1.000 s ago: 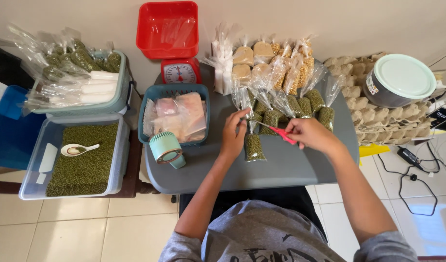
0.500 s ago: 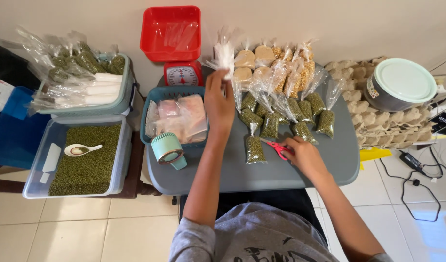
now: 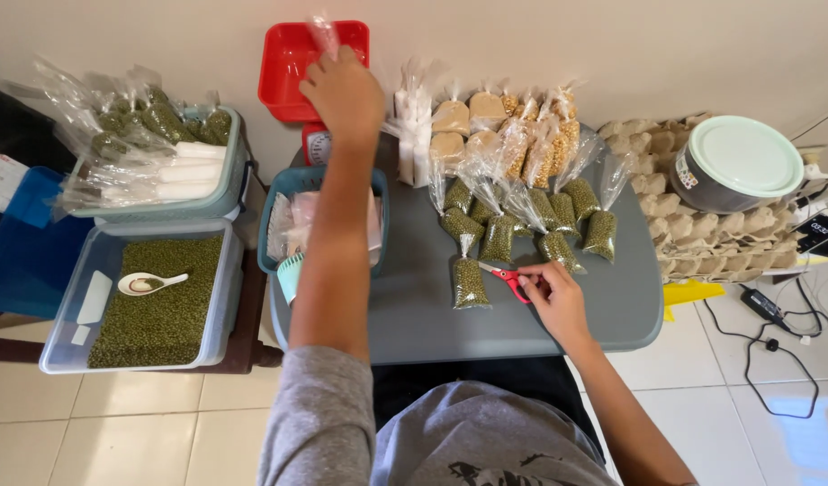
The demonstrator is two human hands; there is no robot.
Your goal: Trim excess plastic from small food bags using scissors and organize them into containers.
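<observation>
above the grey plastic table (image 3: 414, 315), the person's left hand (image 3: 342, 90) was stretched far forward over the red square plastic tray (image 3: 292, 67), fingers pinched on a scrap of clear plastic film (image 3: 324, 34) held just over the tray's inner edge. back nearer the body, the right hand (image 3: 553, 301) rested on the tabletop, curled around the red-handled small scissors (image 3: 508, 279), blades pointing left towards a clear tied bag of green beans (image 3: 470, 279) lying just beside their tips. beyond the right hand lay a cluster of more tied bags of green beans (image 3: 531, 225), and past those, bags of pale tan grain (image 3: 486, 126). under the left forearm sat a teal plastic basket (image 3: 283, 193); further left, a clear plastic tub of loose green beans (image 3: 153, 301) with a white spoon (image 3: 148, 283). done well, the film would probably be let go only once fully over the tray, while the scissors stayed flat and closed on the table, away from the filled bags.
</observation>
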